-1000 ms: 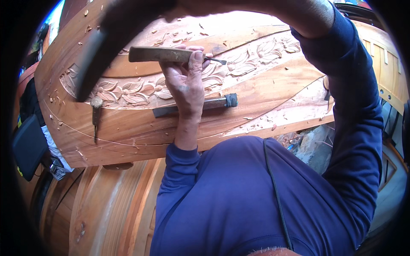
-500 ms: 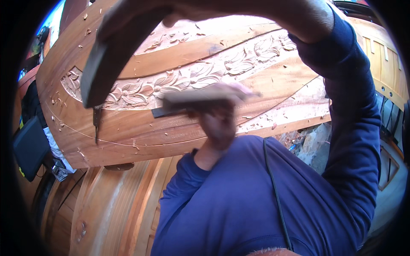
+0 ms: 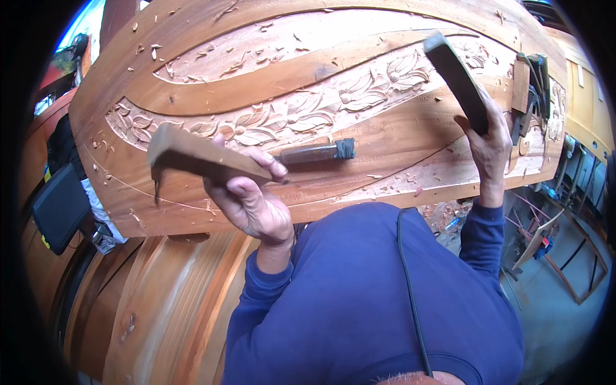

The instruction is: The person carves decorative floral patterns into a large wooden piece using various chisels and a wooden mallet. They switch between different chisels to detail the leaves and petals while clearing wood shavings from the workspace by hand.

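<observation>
My left hand [image 3: 256,208] grips a brown wooden block [image 3: 202,156], its far end pointing left above the carved panel. Just past my left fingertips is a tool handle [image 3: 314,153] with dark wrapping at its end; its other end is hidden behind the hand, and I cannot tell whether the fingers touch it. On the right, my right hand [image 3: 491,144] is closed around a long dark block [image 3: 459,83], held tilted above the panel. Beneath both hands lies the wooden panel [image 3: 385,170], with a band of carved leaves [image 3: 292,117] curving across it.
Several hand tools [image 3: 531,90] lie together at the panel's right end. A thin dark tool tip [image 3: 156,189] shows near the left edge. Wood shavings [image 3: 234,66] are scattered over the recesses. Planks [image 3: 160,301] stand below left; a dark chair-like object [image 3: 62,208] is farther left.
My right hand, with the dark block, has swung from the upper left to the right side. My left hand has shifted left and lower with the wooden block, uncovering the tool handle.
</observation>
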Motion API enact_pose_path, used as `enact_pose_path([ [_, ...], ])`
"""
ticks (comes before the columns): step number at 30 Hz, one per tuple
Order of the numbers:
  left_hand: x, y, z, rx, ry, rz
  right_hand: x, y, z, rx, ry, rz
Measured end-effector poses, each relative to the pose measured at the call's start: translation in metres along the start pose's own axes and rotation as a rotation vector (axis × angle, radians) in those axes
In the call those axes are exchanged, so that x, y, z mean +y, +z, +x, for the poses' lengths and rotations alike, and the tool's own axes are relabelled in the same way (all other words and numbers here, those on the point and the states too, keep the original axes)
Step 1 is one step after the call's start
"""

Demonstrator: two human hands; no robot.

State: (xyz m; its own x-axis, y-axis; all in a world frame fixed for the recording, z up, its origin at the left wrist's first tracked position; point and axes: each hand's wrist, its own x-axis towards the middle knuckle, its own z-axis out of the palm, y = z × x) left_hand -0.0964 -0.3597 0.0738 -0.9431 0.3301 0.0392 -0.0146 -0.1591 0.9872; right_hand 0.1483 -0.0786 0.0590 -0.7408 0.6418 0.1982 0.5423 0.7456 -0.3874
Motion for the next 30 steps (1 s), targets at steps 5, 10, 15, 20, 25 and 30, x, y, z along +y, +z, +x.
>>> enact_pose_path([
  [5, -0.021, 0.01, -0.016, -0.243, 0.068, 0.211, 0.041, -0.003, -0.045, -0.032, 0.181, 0.037],
  [10, 0.0, 0.086, -0.034, -0.603, 0.0, 0.207, 0.032, -0.019, -0.034, -0.081, 0.078, -0.202],
  [15, -0.018, 0.128, -0.043, -0.712, 0.126, 0.107, -0.075, 0.019, -0.011, -0.022, 0.132, 1.322],
  [20, -0.043, 0.081, 0.004, -0.836, 0.466, 0.532, -0.099, 0.048, 0.045, 0.286, 0.332, 1.64],
  [25, -0.042, -0.043, 0.068, -0.825, 0.648, 1.418, -0.103, 0.078, 0.115, 0.25, 0.366, 1.657],
  [30, -0.025, -0.136, 0.075, -0.276, 0.358, 1.251, -0.14, 0.135, 0.15, 0.284, 0.36, 1.649],
])
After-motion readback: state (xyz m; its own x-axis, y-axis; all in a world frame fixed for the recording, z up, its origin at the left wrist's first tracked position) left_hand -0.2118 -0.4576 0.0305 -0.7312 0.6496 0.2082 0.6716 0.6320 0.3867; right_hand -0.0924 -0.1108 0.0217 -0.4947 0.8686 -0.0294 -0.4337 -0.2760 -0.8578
